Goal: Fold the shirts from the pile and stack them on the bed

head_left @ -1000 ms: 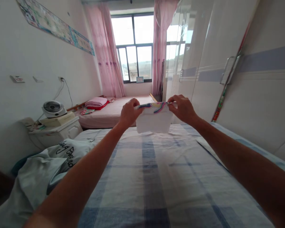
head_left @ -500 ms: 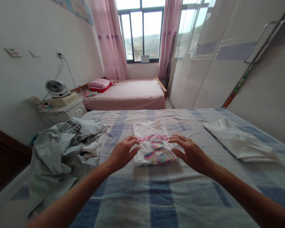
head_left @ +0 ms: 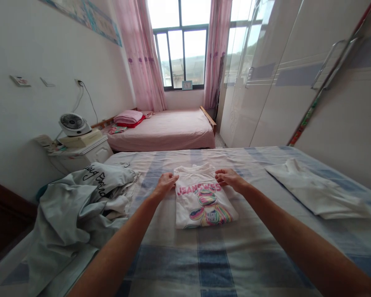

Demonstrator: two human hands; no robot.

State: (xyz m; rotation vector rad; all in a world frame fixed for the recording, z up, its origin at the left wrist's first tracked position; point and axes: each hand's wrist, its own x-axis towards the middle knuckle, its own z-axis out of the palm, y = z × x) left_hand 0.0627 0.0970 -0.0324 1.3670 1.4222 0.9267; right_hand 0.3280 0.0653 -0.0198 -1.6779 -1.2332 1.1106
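Note:
A white T-shirt (head_left: 185, 206) lies folded into a neat rectangle on the bed, its collar away from me and its pink lettering and colourful print facing up. My left hand (head_left: 166, 182) is closed on the shirt's left edge, just below the collar. On the opposite edge, at about the same height, my right hand (head_left: 231, 179) grips the fabric, with the fingertips partly hidden against it. Both forearms reach in from the bottom of the view.
A rumpled pile of grey-green clothes (head_left: 68, 210) lies to the left on the checked bedsheet (head_left: 160, 255). Folded white clothing (head_left: 318, 192) rests on the right. Beyond are a pink bed (head_left: 170, 128), a fan (head_left: 74, 123) on a cabinet, and a glossy wardrobe (head_left: 275, 107).
Both hands have moved forward from above the shirt's middle to its upper side edges and closed on them. The shirt's lower right corner has spread slightly. The view has tilted up a little.

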